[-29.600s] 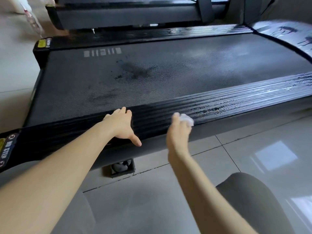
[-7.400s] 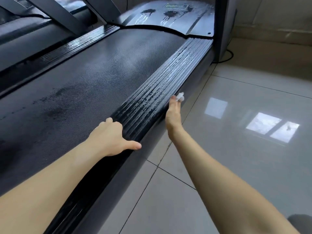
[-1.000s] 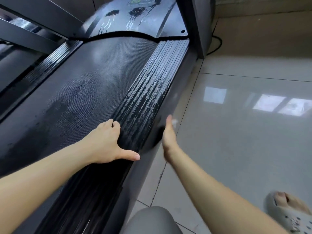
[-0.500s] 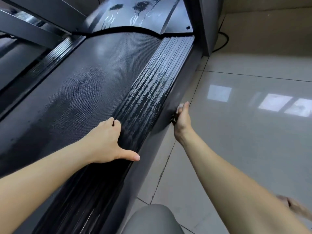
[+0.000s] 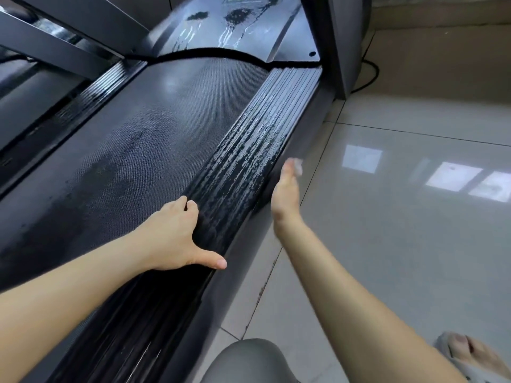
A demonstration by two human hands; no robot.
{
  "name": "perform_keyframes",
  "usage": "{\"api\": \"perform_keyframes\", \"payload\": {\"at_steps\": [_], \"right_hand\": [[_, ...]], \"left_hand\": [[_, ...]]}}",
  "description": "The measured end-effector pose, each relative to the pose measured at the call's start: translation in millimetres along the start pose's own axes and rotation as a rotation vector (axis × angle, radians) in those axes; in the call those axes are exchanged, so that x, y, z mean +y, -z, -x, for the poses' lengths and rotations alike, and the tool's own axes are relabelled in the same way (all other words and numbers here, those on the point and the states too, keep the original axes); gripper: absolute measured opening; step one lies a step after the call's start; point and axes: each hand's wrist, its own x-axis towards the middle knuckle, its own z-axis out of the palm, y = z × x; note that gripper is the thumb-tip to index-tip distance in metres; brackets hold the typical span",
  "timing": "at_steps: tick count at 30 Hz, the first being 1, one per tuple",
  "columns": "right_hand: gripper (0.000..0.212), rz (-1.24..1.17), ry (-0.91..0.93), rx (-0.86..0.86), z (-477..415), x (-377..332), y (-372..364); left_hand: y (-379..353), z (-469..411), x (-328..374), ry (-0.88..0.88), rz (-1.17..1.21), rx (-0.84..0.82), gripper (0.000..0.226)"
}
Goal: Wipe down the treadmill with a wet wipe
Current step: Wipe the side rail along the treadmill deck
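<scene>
Head view: the wet wipe [image 5: 298, 165] shows as a small white blur at the fingertips of the right hand [image 5: 286, 194], against the grey outer side panel [image 5: 301, 128] of the treadmill, just below the outer edge of the near side rail [image 5: 249, 150]. The right hand is seen edge-on with its fingers straight and held together; whether they pinch the wipe or only press it cannot be told. The left hand [image 5: 177, 233] lies flat on the same rail nearer the camera, fingertips at the edge of the belt [image 5: 138, 150], thumb spread toward the rail's outer edge. The ribbed rail carries wet streaks. At the far end of the belt stand a motor cover [image 5: 229, 26] and an upright post [image 5: 331, 37], with a cable [image 5: 370, 76] on the floor [image 5: 387, 244] behind. A knee [image 5: 249, 360] and a sandalled foot [image 5: 470, 355] appear at the bottom edge
</scene>
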Motion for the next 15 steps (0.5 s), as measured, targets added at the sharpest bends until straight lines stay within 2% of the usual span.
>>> {"api": "perform_keyframes", "payload": {"at_steps": [2,4,7,9,11,15], "right_hand": [[0.064,0.048,0.204,-0.001,-10.1,-8.3,-2.2],[0.065,0.107,0.317,-0.003,21.2,6.5,-16.2],[0.074,0.185,0.382,0.034,88.4,38.3,-32.5],[0.075,0.19,0.414,0.041,89.5,43.7,-30.6],[0.075,0.169,0.345,0.064,51.1,31.7,-27.1],[0.082,0.066,0.073,0.021,-52.0,-2.1,-2.1]], "left_hand": [[0.0,-0.5,-0.2,0.03,0.017,-0.018,0.104],[1.9,-1.9,0.2,0.052,0.015,-0.034,0.103],[10.0,-9.5,4.1,0.094,0.053,-0.053,0.109],[14.0,-18.0,6.0,0.112,0.119,-0.011,0.115],[17.1,-28.9,10.4,0.101,0.165,0.068,0.119],[18.4,-50.7,27.0,0.163,0.205,0.062,0.15]]}}
